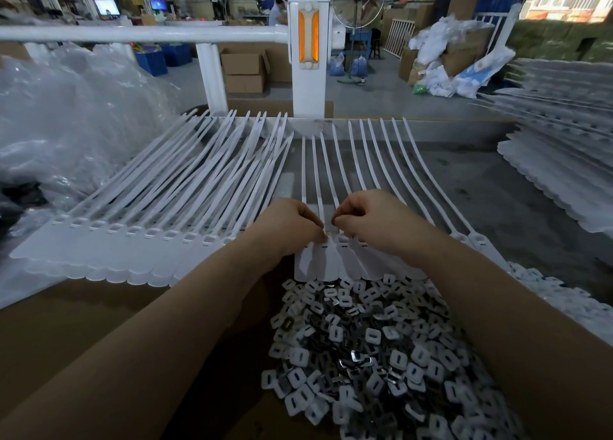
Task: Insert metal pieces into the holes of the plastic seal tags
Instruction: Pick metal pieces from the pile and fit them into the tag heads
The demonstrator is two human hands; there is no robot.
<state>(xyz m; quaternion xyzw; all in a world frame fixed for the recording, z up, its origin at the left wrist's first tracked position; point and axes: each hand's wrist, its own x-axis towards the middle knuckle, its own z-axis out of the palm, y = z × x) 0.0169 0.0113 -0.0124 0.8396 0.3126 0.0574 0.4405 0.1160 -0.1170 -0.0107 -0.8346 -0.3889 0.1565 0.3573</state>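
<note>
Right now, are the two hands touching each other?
Apart. In the head view, a narrow strip of white seal tag shows between the left hand and the right hand.

surface: grey table [464,187] | on it: white seal tags [139,187], cardboard [83,323]

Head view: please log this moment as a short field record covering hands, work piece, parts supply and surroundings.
left hand: fingers curled, pinching at the head of a seal tag
right hand: fingers curled, pinching just beside the left, contents too small to tell
seal tags: white strips in a row, tails pointing away
metal pieces: loose heap near the person, below the tags
finished-looking batch: joined tags fanned at left
plastic bags: far left
</note>
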